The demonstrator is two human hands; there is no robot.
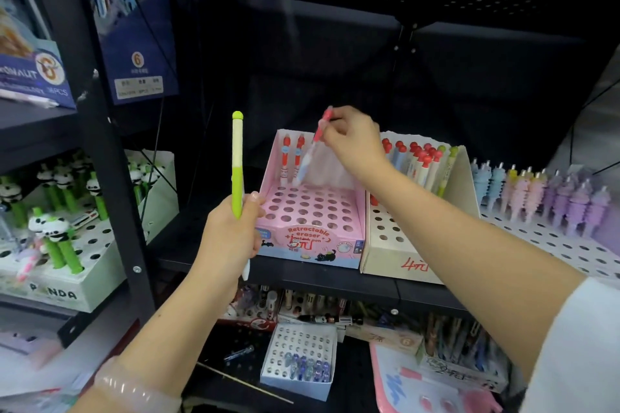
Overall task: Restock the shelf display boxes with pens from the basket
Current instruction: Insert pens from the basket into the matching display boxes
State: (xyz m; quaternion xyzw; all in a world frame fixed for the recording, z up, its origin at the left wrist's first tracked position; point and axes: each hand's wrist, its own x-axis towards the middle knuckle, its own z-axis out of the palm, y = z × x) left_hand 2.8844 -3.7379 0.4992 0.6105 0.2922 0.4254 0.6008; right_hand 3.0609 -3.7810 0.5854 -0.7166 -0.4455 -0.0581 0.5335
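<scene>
Lowering red-capped pen (310, 151) into back row of pink display box (310, 211) on shelf (335, 273), right hand (352, 141) fingers pinching it; left hand (231, 231) gripping green pen (237, 164) upright; next: seat tip in free hole; basket not visible

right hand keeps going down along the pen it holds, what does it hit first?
Likely the pink perforated display box: the right hand angles its red-capped pen at the back-row holes, beside two standing red-capped pens. Depth unclear.

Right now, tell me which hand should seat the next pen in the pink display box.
Right hand: it pinches a red-capped pen, tip just above the pink perforated cardboard display box. The left hand holds a green pen in front.
</scene>
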